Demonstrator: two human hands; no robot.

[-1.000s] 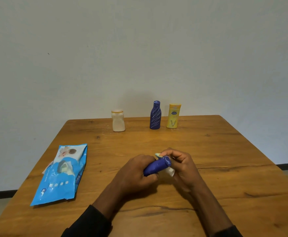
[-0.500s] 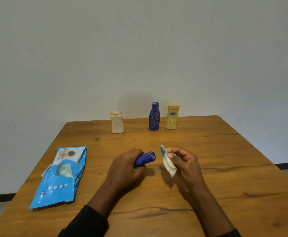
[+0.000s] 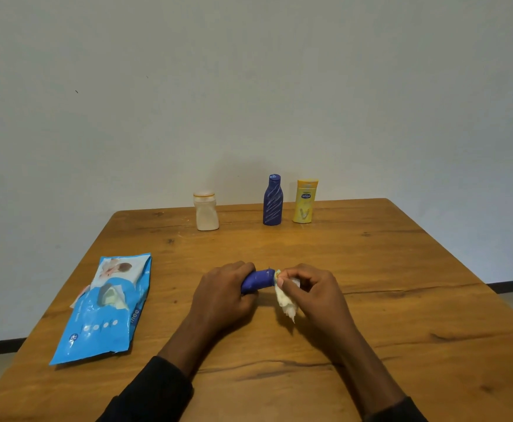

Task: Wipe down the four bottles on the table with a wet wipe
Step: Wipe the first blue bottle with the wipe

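One wipes pack [image 3: 97, 312] reads, perhaps, "mee"; yellow bottle [image 3: 305, 205] label illegible.

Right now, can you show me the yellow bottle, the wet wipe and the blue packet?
yellow bottle [image 3: 305, 205]: head view, middle of its front.
wet wipe [image 3: 285, 301]: head view, crumpled loose end hanging down.
blue packet [image 3: 103, 327]: head view, plain blue lower front.

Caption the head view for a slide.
Left hand grips a blue bottle while right hand holds a wipe at its end.
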